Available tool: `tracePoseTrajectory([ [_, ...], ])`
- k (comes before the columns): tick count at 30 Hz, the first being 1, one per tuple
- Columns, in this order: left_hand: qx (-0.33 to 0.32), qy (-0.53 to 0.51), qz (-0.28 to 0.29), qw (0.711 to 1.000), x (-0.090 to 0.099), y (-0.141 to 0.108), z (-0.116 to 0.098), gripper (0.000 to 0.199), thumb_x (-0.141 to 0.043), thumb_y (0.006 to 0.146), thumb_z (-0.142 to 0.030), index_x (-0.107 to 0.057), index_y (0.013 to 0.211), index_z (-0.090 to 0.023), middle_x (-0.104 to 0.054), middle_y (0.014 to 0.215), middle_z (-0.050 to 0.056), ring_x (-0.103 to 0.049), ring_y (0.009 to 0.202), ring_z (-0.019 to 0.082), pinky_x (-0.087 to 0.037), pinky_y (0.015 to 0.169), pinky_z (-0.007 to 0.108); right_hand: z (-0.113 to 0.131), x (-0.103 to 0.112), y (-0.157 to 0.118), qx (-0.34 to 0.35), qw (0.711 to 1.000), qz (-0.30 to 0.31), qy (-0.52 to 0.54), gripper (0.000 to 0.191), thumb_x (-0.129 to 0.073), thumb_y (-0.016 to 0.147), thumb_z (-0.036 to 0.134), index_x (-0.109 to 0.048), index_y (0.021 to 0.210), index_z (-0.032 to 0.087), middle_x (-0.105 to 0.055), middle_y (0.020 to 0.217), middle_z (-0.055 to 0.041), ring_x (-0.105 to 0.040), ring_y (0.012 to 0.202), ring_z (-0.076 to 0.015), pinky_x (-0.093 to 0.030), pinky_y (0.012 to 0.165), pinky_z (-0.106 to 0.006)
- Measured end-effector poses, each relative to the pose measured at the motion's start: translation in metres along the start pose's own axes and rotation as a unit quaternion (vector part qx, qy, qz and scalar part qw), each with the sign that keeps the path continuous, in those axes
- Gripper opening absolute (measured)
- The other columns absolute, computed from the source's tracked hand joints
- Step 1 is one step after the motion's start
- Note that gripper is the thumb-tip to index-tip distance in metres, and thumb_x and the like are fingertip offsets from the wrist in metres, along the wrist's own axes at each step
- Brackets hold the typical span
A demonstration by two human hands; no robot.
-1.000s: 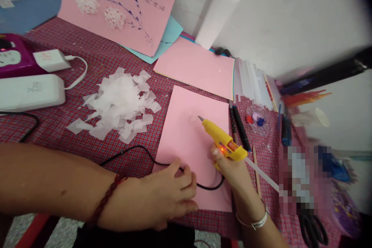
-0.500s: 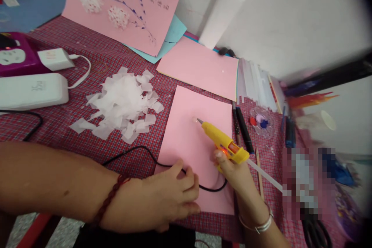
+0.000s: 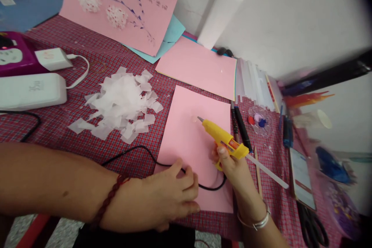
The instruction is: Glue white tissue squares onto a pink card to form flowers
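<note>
A yellow hot glue gun [image 3: 223, 139] is gripped in my right hand [image 3: 228, 161], its metal nozzle pointing up-left. A clear glue stick [image 3: 269, 172] sticks out of its back end. Just beside the nozzle, a small blob of glue [image 3: 194, 118] lies on the pink sheet of paper [image 3: 183, 139]. My left hand [image 3: 171, 193] rests on the lower part of that sheet, fingers apart and slightly bent. The gun's black cord [image 3: 139, 147] runs by its fingertips. Left of the sheet lies a pile of white paper squares [image 3: 122, 97].
Behind stand a pink card with white flowers [image 3: 122, 11] and a stack of pink paper [image 3: 200, 66]. Pens [image 3: 243, 128], a paint palette [image 3: 260, 121], a phone [image 3: 302, 178] and scissors [image 3: 312, 224] lie at the right. A purple power strip [image 3: 20, 54] sits at the left.
The nozzle has drawn slightly away from the glue blob. My left hand stays in place on the paper, and the whole view has shifted a little.
</note>
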State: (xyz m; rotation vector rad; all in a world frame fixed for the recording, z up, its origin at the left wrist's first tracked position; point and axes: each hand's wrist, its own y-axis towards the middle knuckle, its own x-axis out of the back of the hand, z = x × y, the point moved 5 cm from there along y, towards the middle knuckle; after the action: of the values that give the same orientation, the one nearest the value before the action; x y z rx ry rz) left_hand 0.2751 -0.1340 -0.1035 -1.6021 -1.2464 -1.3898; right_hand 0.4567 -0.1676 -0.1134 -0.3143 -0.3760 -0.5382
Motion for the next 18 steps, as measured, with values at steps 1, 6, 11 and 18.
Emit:
tracePoseTrajectory([
  [1,0.000,0.000,0.002,1.000,0.000,0.000,0.000,0.074,-0.073,0.057,-0.059,-0.052,0.119,-0.025,-0.051,0.123,0.014,-0.042,0.113,0.035,-0.037,0.088,0.054,0.003,-0.002,0.001,0.006,1.000,0.018,0.002,0.033,-0.054,0.082,0.052,-0.057,0.087,0.019,-0.051,0.060,0.0012,-0.047,0.051,-0.0129,-0.043,0.046,-0.025],
  [6,0.005,0.002,0.001,1.000,0.002,0.000,0.000,0.070,-0.072,0.061,-0.056,-0.052,0.120,-0.024,-0.050,0.124,0.015,-0.041,0.115,0.035,-0.035,0.089,0.054,0.000,-0.002,0.003,-0.010,1.000,0.017,0.020,0.034,-0.054,0.082,0.052,-0.055,0.084,0.019,-0.049,0.057,0.0024,-0.045,0.048,-0.0118,-0.041,0.043,-0.024],
  [11,0.006,-0.001,0.003,1.000,0.003,0.000,0.000,0.067,-0.071,0.062,-0.056,-0.053,0.119,-0.024,-0.051,0.123,0.014,-0.041,0.114,0.034,-0.035,0.089,0.054,-0.007,0.001,0.001,-0.030,0.998,-0.023,0.045,0.033,-0.058,0.079,0.051,-0.054,0.078,0.019,-0.049,0.058,0.0025,-0.046,0.048,-0.0111,-0.042,0.044,-0.023],
  [18,0.003,0.002,0.007,1.000,0.002,0.000,0.000,0.070,-0.071,0.061,-0.057,-0.051,0.121,-0.025,-0.051,0.125,0.014,-0.042,0.115,0.034,-0.037,0.088,0.054,-0.004,-0.001,0.003,-0.014,0.999,0.023,0.040,0.033,-0.053,0.083,0.051,-0.055,0.087,0.018,-0.051,0.062,0.0018,-0.047,0.048,-0.0111,-0.042,0.044,-0.024],
])
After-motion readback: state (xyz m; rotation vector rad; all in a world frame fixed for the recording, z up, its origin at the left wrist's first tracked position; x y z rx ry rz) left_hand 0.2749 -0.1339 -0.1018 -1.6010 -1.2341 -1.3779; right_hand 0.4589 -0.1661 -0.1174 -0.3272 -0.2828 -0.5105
